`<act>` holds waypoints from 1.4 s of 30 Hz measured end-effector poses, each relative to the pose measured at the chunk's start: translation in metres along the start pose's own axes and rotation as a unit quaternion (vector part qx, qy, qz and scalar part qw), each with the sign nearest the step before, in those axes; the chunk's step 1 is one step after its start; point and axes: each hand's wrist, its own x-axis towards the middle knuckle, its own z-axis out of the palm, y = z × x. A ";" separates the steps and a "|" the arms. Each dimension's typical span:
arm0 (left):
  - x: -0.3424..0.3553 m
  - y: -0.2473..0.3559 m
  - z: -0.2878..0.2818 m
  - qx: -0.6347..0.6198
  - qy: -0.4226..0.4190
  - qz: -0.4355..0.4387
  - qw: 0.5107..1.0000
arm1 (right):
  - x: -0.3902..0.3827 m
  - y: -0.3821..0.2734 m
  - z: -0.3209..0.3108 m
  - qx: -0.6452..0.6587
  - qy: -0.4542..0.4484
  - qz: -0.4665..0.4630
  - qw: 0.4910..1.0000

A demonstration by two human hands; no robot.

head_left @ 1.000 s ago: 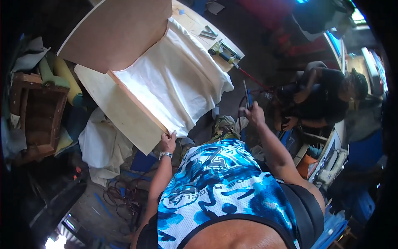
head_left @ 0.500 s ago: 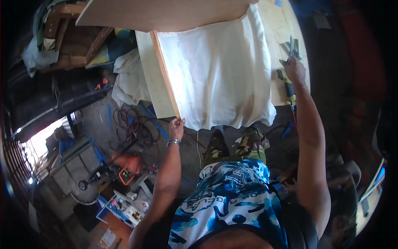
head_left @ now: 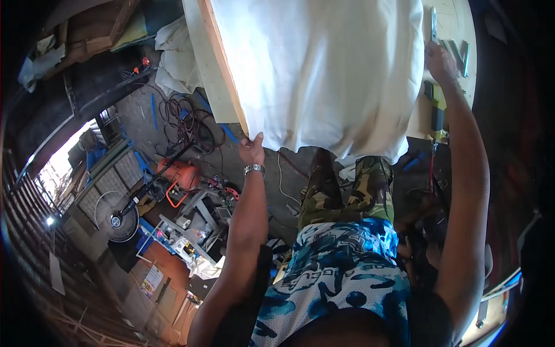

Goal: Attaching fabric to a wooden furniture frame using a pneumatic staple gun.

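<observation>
My left hand [head_left: 252,151] pinches the near left corner of a white cloth [head_left: 324,75], where it meets a wooden rail [head_left: 221,52]. The cloth lies over the frame, its near edge hanging loose in folds. Out to the right, my right hand [head_left: 443,65] closes round the near end of slim silver scissors [head_left: 434,24], blades pointing away; their handles are mostly hidden by the fingers. Beside that hand lie grey metallic strips [head_left: 461,58]. A yellow-green and black staple gun [head_left: 437,113] with a red hose rests just nearer, by my right forearm.
A pale wooden tabletop [head_left: 419,126] extends under the work. Coiled hoses [head_left: 180,115] lie on the floor at left, near an orange compressor [head_left: 180,173] and a standing fan [head_left: 117,220]. A crumpled white cloth [head_left: 175,61] hangs left of the table.
The view has shifted, so the cloth and table sit higher in the picture and the brown panel at the top has left it. My left hand stays at the cloth's corner; the scissors remain at my right hand.
</observation>
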 end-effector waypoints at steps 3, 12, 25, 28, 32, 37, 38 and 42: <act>0.005 -0.002 -0.001 0.002 -0.017 -0.059 0.998 | -0.001 -0.005 -0.004 0.032 -0.063 -0.004 0.997; -0.042 0.030 -0.009 -0.074 -0.019 -0.088 0.993 | -0.080 -0.032 -0.050 0.200 0.110 0.158 0.961; -0.075 0.082 0.010 0.090 -0.080 0.286 0.951 | -0.240 -0.007 0.032 0.432 0.042 0.176 0.884; -0.105 0.118 0.016 0.040 -0.089 0.290 0.952 | -0.243 0.008 0.043 0.562 -0.049 0.190 0.803; -0.080 0.086 0.027 -0.027 -0.040 0.271 0.961 | -0.225 0.017 0.023 0.310 -0.157 0.158 0.924; -0.046 0.061 0.040 0.012 -0.031 0.322 0.946 | -0.234 0.030 0.034 0.248 -0.070 0.179 0.949; -0.040 0.052 0.044 -0.005 -0.010 0.339 0.941 | -0.236 0.020 0.025 0.280 -0.067 0.217 0.933; -0.006 0.031 0.048 0.027 0.023 0.308 0.951 | -0.230 0.010 0.047 0.371 -0.133 0.254 0.883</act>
